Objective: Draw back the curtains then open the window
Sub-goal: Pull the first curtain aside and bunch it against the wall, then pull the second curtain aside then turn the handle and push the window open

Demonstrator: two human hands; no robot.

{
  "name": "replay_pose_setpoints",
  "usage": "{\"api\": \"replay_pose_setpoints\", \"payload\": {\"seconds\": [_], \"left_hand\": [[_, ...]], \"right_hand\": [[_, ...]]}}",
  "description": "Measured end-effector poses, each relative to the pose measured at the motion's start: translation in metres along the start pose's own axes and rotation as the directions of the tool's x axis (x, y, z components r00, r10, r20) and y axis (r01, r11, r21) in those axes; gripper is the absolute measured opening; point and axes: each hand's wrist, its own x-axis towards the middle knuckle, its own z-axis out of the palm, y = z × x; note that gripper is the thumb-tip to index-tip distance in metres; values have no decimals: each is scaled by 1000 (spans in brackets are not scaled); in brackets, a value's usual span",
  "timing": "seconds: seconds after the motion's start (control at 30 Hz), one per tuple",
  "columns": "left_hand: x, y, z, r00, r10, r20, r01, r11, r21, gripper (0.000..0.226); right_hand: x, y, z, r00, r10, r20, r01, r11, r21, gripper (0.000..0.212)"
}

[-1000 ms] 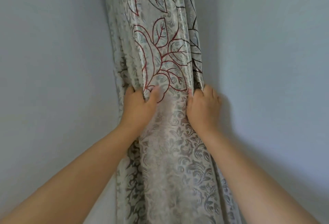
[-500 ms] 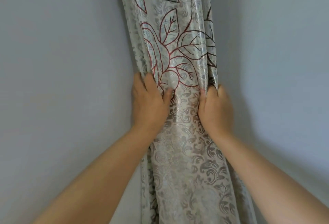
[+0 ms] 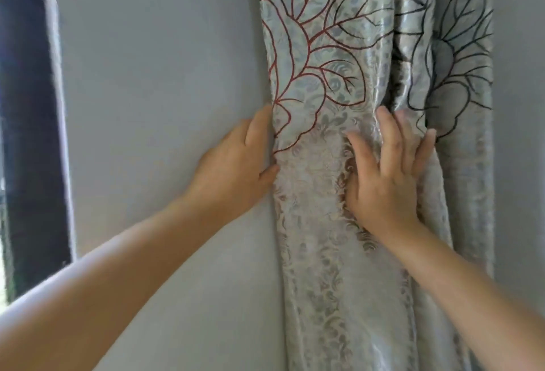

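Observation:
A shiny grey curtain (image 3: pixel 330 54) with red and dark leaf outlines hangs bunched against the wall at the right. My left hand (image 3: pixel 233 170) rests at the curtain's left edge, its fingertips tucked behind the fabric. My right hand (image 3: pixel 386 176) lies flat on the gathered folds with its fingers spread, holding nothing. A dark window frame (image 3: pixel 29 122) shows at the far left edge, with a sliver of daylight beside it.
A plain grey wall (image 3: pixel 159 75) fills the space between the window frame and the curtain. More grey wall (image 3: pixel 519 134) lies to the right of the curtain.
My right hand has let go of its grip and now lies flat with fingers spread. The view has shifted so the curtain sits farther right and the window frame has come into view.

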Motion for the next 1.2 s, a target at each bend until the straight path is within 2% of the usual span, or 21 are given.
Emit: {"api": "replay_pose_setpoints", "payload": {"seconds": [0.13, 0.2, 0.3, 0.37, 0.47, 0.53, 0.63, 0.73, 0.87, 0.97, 1.07, 1.1, 1.13, 1.2], "left_hand": [[-61, -40, -101, 997, 76, 29, -81, 963, 259, 34], [-85, -55, -143, 998, 2, 55, -21, 936, 350, 26], [-129, -80, -214, 991, -102, 84, 52, 886, 461, 22], [-163, -96, -265, 966, -199, 166, 67, 809, 583, 24], [-217, -117, -348, 886, -409, 221, 116, 656, 746, 27], [-248, -126, -396, 855, -487, 181, 166, 586, 793, 22], [-291, -132, -470, 792, -598, 128, 191, 441, 877, 19], [-329, -132, -537, 708, -706, 15, 269, 289, 919, 21], [-376, -130, -623, 693, -695, -193, 364, 106, 925, 18], [-394, -125, -671, 774, -547, -319, 405, 41, 913, 19], [-413, -129, -715, 865, -338, -371, 368, -75, 927, 38], [-421, -132, -736, 868, -267, -418, 397, -132, 908, 44], [-422, -133, -744, 858, -217, -466, 449, -125, 885, 51], [-428, -142, -769, 775, -188, -604, 606, -51, 794, 66]], "right_hand": [[4, -85, -27, 999, -47, -3, 47, 991, 126, 18], [7, -132, -42, 995, -92, 47, 80, 972, 220, 12], [15, -213, -69, 981, -134, 138, 67, 911, 407, 21], [20, -272, -88, 964, -191, 184, 69, 852, 519, 23], [27, -364, -118, 897, -284, 340, -15, 749, 663, 27], [31, -417, -133, 842, -339, 419, -60, 714, 698, 23], [37, -498, -162, 809, -396, 435, -113, 621, 776, 20], [44, -572, -192, 789, -451, 418, -163, 502, 850, 20], [61, -673, -238, 791, -523, 319, -224, 238, 945, 18], [76, -732, -270, 810, -521, 267, -323, -17, 946, 16], [96, -787, -310, 872, -457, 177, -337, -297, 893, 17], [106, -814, -327, 896, -423, 137, -320, -400, 859, 19], [111, -820, -337, 904, -404, 138, -330, -458, 826, 21], [126, -852, -362, 911, -399, 103, -338, -582, 739, 25]]}}
